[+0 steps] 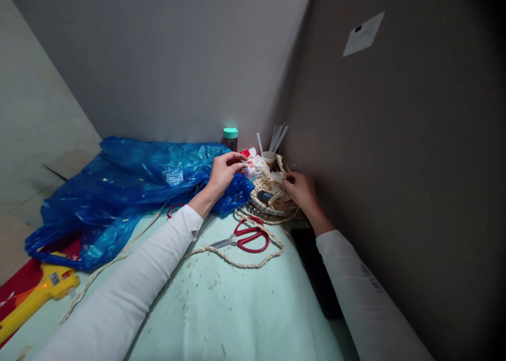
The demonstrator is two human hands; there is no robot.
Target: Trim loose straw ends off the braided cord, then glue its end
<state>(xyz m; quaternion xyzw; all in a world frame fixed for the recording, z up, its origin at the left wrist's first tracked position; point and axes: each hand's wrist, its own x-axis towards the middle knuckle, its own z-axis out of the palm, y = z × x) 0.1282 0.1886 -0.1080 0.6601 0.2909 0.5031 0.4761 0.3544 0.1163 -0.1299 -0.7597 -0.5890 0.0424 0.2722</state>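
Observation:
My left hand (224, 171) is closed in a pinch on the end of a pale straw strand (259, 167), above the edge of a blue plastic bag. To the right, my right hand (301, 191) pinches loose pale straw strips where that strand seems to end; its fingertips are partly hidden. Below and between the hands sits a small woven basket (272, 212) with straw pieces and a dark object in it. A long braided straw cord (253, 266) curls out in front of it, around red-handled scissors (245, 238) lying on the table.
The crumpled blue plastic bag (130, 182) covers the left of the pale green table (237, 319). A yellow glue gun (43, 290) lies at the left. Behind stand a jar with a turquoise lid (230, 134) and a cup of white sticks (269, 155). A black flat object (316, 271) lies along the right wall.

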